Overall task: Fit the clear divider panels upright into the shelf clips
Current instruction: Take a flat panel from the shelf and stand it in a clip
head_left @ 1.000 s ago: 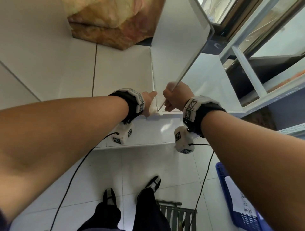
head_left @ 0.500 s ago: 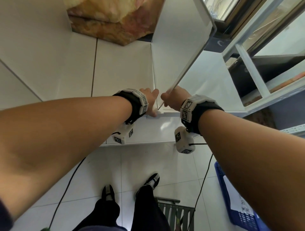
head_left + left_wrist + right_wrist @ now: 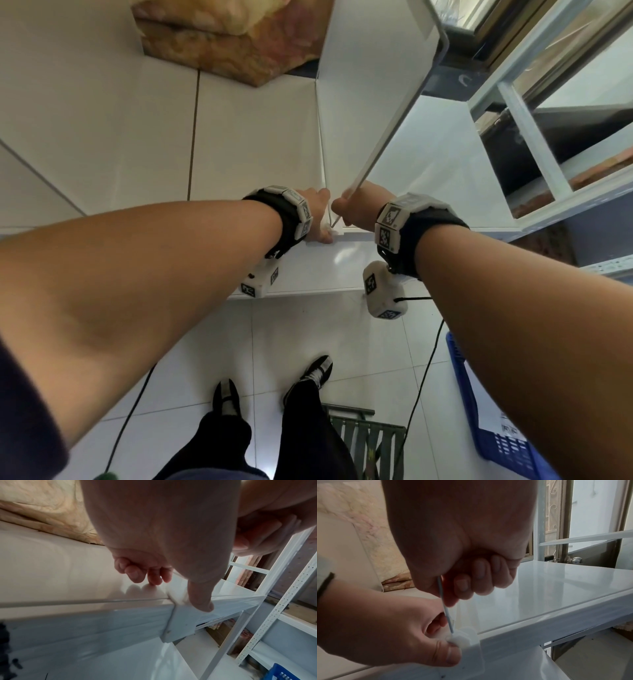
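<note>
A clear divider panel (image 3: 370, 85) stands upright on the white shelf (image 3: 239, 137), its thin near edge (image 3: 444, 605) slanting down to the shelf's front lip. My right hand (image 3: 346, 212) grips that edge low down, fingers (image 3: 479, 580) curled round it. A white clip (image 3: 464, 638) sits on the front lip, with its plate (image 3: 180, 622) hanging over the face. My left hand (image 3: 325, 222) pinches the clip, the thumb (image 3: 200, 599) on its front and the other fingers (image 3: 142, 573) curled on the shelf top. The panel's bottom corner meets the clip.
A plastic-wrapped bundle (image 3: 222, 41) lies at the back of the shelf. A white metal rack (image 3: 524, 113) and a window stand to the right. On the tiled floor below are a blue crate (image 3: 479, 411), a slatted stool (image 3: 370, 438) and my feet.
My right hand has moved left and slightly down with the panel, bringing its lower corner onto the clip. The two hands are now closer together.
</note>
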`<state>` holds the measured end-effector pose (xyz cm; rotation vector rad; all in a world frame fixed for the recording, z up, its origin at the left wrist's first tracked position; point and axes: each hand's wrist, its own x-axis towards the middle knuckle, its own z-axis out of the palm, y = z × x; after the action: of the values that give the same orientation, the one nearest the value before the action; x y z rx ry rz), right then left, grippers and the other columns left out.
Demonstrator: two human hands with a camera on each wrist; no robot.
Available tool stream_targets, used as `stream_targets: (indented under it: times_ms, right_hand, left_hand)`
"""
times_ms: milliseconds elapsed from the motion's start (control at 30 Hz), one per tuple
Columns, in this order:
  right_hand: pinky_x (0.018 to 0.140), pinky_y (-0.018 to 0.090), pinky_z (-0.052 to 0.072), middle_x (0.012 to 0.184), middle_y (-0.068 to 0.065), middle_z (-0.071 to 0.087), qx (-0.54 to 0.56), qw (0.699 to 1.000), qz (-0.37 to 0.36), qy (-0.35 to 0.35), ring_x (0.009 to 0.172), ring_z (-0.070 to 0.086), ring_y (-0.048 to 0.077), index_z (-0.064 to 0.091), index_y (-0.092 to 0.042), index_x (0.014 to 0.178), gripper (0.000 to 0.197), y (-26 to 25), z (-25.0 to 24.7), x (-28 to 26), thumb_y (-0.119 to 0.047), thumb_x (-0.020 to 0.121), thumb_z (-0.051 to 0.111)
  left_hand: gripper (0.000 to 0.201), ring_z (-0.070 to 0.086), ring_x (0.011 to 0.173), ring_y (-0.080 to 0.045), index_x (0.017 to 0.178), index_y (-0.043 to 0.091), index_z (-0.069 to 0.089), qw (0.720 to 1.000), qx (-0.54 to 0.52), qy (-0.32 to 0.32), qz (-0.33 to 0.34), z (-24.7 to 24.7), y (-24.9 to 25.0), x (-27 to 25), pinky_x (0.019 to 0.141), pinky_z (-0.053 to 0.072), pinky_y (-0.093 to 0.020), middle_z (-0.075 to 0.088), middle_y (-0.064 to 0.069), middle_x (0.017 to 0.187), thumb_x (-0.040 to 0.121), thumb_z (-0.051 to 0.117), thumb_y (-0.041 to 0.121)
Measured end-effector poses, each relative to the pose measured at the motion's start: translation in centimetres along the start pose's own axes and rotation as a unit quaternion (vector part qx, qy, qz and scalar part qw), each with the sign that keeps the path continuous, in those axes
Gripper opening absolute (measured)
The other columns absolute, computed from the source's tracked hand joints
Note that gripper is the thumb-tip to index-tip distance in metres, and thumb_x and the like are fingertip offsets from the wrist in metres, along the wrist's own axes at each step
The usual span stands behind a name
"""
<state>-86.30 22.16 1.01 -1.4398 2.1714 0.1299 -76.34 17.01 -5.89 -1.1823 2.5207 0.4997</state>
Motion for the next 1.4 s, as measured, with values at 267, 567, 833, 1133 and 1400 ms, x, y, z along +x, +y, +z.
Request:
stream_targets:
  times_ms: [267,567,833,1133,1400]
  right_hand:
    - [0.058,0.026,0.039,0.085,0.006,0.059,-0.022,0.999,-0.016,-0.018,0.075,0.052,0.019,0.052,-0.015,0.066,0.029,0.7,0.3,0.2,-0.021,0.094,0.044]
    - [0.092,0.031,0.044,0.131,0.014,0.055,0.001,1.000,-0.006,-0.020,0.119,0.055,0.028,0.050,-0.004,0.133,0.035,0.1,2.5,0.1,-0.016,0.101,0.042]
    - [0.054,0.025,0.034,0.090,0.012,0.064,-0.001,1.000,0.016,-0.025,0.085,0.060,0.030,0.057,-0.011,0.077,0.021,0.3,2.9,0.9,-0.024,0.090,0.047]
    - [0.070,0.031,0.038,0.105,0.015,0.064,-0.009,1.000,0.014,-0.016,0.087,0.057,0.030,0.059,-0.011,0.096,0.032,1.1,3.1,1.1,-0.035,0.093,0.038]
    - [0.073,0.032,0.039,0.103,0.010,0.060,-0.011,0.999,0.004,-0.034,0.086,0.053,0.023,0.062,-0.008,0.107,0.027,0.6,2.2,1.1,-0.025,0.098,0.043]
  left_hand:
    - [0.075,0.058,0.092,-0.028,0.128,0.018,0.040,1.000,0.001,0.011,0.029,0.5,-0.9,0.2,0.071,0.043,-0.038,0.055,-0.003,0.121,0.076,0.057,0.070]
    - [0.073,0.049,0.086,-0.028,0.129,0.016,0.039,0.999,-0.013,0.022,0.036,0.7,-1.2,-0.3,0.069,0.037,-0.038,0.051,-0.006,0.129,0.079,0.052,0.067]
    - [0.074,0.054,0.091,-0.026,0.131,0.015,0.039,0.998,-0.048,0.013,0.040,0.2,-1.5,-0.9,0.072,0.043,-0.037,0.052,-0.004,0.125,0.077,0.064,0.060]
    - [0.063,0.053,0.082,-0.024,0.124,0.015,0.045,0.997,-0.055,0.011,0.046,-0.4,-1.5,-1.2,0.068,0.041,-0.033,0.055,-0.003,0.113,0.081,0.063,0.057]
    - [0.069,0.055,0.083,-0.026,0.127,0.014,0.044,0.999,-0.021,-0.008,0.031,-0.7,-0.5,-1.2,0.068,0.044,-0.034,0.055,-0.005,0.122,0.079,0.063,0.060]
